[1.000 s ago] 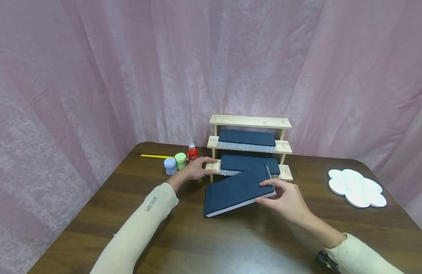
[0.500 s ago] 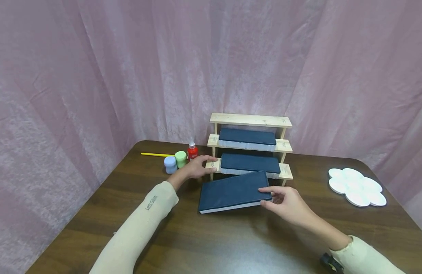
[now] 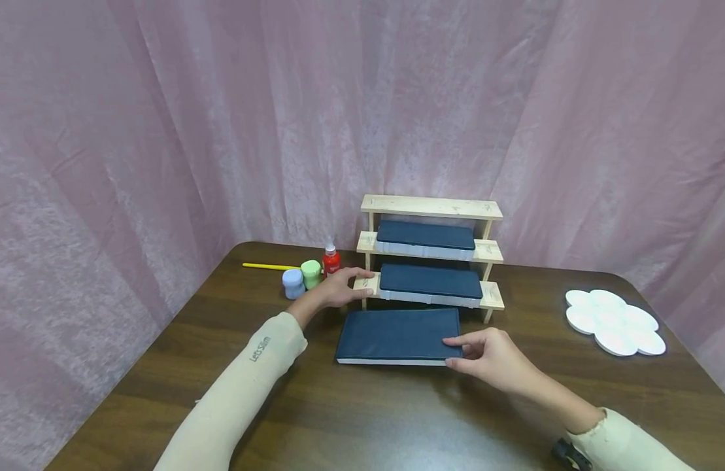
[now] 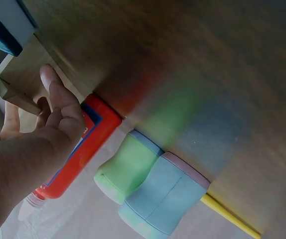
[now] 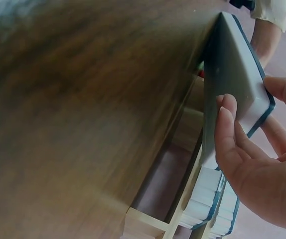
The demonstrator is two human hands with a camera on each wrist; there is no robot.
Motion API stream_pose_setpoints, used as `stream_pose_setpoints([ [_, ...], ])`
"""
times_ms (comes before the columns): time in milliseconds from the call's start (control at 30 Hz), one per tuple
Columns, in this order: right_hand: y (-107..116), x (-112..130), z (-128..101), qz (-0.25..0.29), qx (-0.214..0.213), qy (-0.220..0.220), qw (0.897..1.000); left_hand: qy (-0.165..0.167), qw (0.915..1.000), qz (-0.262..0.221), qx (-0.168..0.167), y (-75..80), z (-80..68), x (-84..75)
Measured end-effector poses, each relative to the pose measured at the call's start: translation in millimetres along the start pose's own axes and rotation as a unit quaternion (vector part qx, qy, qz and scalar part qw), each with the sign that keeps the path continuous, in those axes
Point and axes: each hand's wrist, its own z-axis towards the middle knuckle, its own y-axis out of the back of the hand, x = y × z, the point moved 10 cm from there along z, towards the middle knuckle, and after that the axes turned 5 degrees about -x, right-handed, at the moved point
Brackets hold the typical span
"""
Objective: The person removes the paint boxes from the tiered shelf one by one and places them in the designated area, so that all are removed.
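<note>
A flat dark blue case (image 3: 397,333) with white sides lies lengthwise just in front of a wooden step rack (image 3: 433,207). My right hand (image 3: 486,356) pinches its right end between thumb and fingers. In the right wrist view the pale underside of the case shows near my fingertips, so that end is tipped up off the table. My left hand (image 3: 341,288) holds the left end of the rack's lowest step, its thumb at the near edge. Two similar cases rest on the rack, an upper one (image 3: 425,235) and a lower one (image 3: 431,281).
Left of the rack stand a red bottle (image 3: 331,260) with a white nozzle, a green jar (image 3: 310,273) and a blue jar (image 3: 293,284). A yellow stick (image 3: 268,266) lies behind them. A white flower-shaped palette (image 3: 614,322) lies on the right of the brown table (image 3: 315,418).
The case has come down from a tilted, slanted pose to nearly level and square before the rack, with my right hand lowering it. My left hand has stayed on the rack.
</note>
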Motion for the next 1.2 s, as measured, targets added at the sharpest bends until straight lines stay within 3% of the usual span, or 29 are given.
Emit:
stream_pose_setpoints([
  [400,-9.5,-13.5,-2.7,0.032,0.057,-0.055,0.996,-0.011,0.9999,0.007,0.003,0.3,0.0,-2.0],
  [667,-15.8,-17.1,-4.2,0.058,0.092,-0.061,0.992,-0.016,0.9998,0.009,0.003,0.5,-0.7,-3.9],
  [1200,-15.2,-22.0,-1.4,0.086,0.121,-0.082,0.986,-0.018,0.9998,0.011,0.001,0.0,0.6,-2.0],
])
